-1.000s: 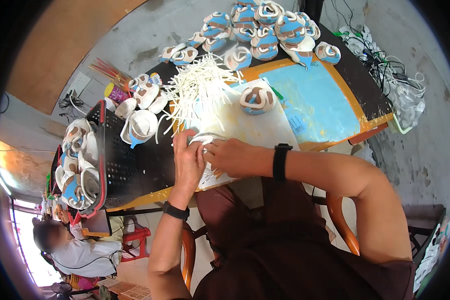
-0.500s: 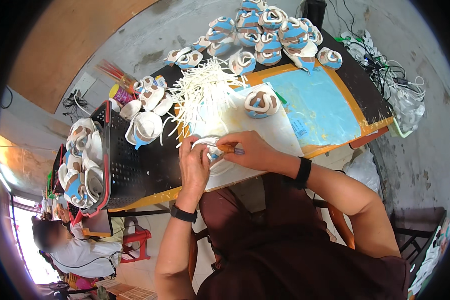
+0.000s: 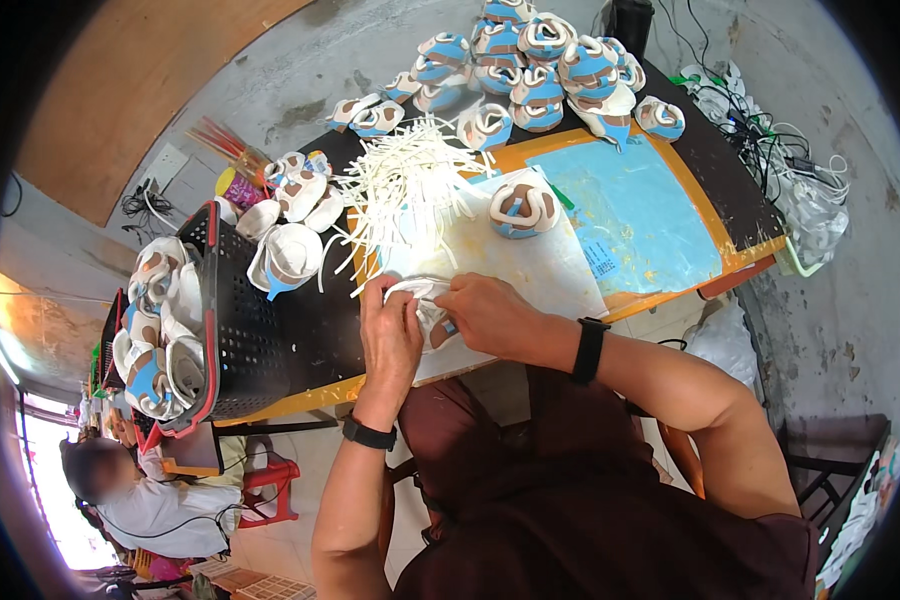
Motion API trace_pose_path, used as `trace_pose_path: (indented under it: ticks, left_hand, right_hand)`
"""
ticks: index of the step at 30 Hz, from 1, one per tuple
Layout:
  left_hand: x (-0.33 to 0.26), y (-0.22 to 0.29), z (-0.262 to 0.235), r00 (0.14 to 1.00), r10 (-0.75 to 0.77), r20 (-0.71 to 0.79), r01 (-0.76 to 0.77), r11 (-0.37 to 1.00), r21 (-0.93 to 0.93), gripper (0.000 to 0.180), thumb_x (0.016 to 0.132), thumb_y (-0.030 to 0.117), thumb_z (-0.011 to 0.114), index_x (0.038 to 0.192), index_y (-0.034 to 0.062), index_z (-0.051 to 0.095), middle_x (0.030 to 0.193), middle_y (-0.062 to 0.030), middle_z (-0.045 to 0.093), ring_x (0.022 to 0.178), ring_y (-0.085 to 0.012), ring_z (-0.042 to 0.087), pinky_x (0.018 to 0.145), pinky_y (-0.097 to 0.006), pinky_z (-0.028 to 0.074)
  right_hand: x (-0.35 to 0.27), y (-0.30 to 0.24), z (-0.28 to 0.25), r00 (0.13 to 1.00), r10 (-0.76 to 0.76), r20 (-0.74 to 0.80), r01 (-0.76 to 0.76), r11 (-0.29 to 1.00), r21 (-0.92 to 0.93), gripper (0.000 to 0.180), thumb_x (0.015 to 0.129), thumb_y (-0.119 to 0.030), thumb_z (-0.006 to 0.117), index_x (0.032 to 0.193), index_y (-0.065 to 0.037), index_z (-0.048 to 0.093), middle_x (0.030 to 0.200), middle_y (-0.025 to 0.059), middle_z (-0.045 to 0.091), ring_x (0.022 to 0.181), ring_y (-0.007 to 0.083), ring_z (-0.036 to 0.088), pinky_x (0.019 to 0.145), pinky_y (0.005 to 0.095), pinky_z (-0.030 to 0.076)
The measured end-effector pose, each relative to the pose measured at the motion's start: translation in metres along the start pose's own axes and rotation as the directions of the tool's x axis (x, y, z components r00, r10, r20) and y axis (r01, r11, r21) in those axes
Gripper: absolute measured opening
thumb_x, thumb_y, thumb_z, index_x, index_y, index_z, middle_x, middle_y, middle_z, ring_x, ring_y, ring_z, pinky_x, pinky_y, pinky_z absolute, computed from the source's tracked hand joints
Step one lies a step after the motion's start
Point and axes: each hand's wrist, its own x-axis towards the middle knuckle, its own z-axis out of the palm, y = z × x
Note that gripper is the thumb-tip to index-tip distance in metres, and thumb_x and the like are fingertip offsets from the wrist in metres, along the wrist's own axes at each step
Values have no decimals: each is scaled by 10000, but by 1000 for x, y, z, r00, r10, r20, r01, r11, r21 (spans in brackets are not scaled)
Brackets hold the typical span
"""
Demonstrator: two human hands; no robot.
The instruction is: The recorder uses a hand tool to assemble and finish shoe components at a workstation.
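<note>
A small shoe upper (image 3: 433, 318) in white, brown and blue is held at the near edge of the table. My left hand (image 3: 388, 328) grips its left side, thumb and fingers closed round the rim. My right hand (image 3: 498, 318) pinches the upper's right rim with bent fingers. The orange-handled tool seen earlier does not show; whether it is inside my right palm is hidden. Just beyond my hands lies a heap of white cord strips (image 3: 405, 190). A similar upper with a white cord round its opening (image 3: 523, 208) sits on a white sheet (image 3: 565, 262).
A black perforated basket (image 3: 255, 320) holding several uppers stands on the left. More uppers (image 3: 535, 85) are piled at the back of the table. A blue sheet (image 3: 640, 215) covers the right part. Someone in white (image 3: 170, 515) sits at the far lower left.
The orange-handled tool has gone from sight at my right fingers. My right hand has turned over and now pinches the upper's rim. My left hand keeps its hold.
</note>
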Motion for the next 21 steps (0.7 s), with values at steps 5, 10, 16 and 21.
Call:
trace_pose_path:
  ticks: [5,10,16,21]
  left_hand:
    - [0,2,-1,1000,-7,0,7,1000,-9,119,793,-78,646,909,-53,649,1096,-211,555,968,-396,590,824,-419,490]
    - [0,0,0,1000,-14,-1,14,1000,-22,110,789,-84,644,896,-58,649,1092,-204,556,970,-383,590,831,-412,488]
    - [1,-5,3,999,30,-45,-33,998,-53,96,770,-58,670,863,-36,680,1090,-179,554,994,-368,568,833,-417,475]
    - [2,-6,7,999,32,13,-31,997,-66,197,758,-63,655,918,31,722,1102,-174,558,1017,-367,553,869,-424,447]
  right_hand:
    - [2,0,6,1000,-23,-15,22,998,-63,219,735,1,621,938,-18,704,843,135,615,850,324,620,733,414,511]
    - [5,-1,7,1000,-26,10,27,997,-78,186,715,0,630,890,-21,688,861,132,605,883,320,613,737,418,514]
    - [12,-11,11,996,-87,8,87,983,-163,118,722,-30,649,836,-14,669,904,156,605,875,332,620,719,417,529]
    - [4,1,26,977,-202,-73,182,959,-220,188,720,-14,640,906,0,622,935,131,580,937,311,593,707,387,530]
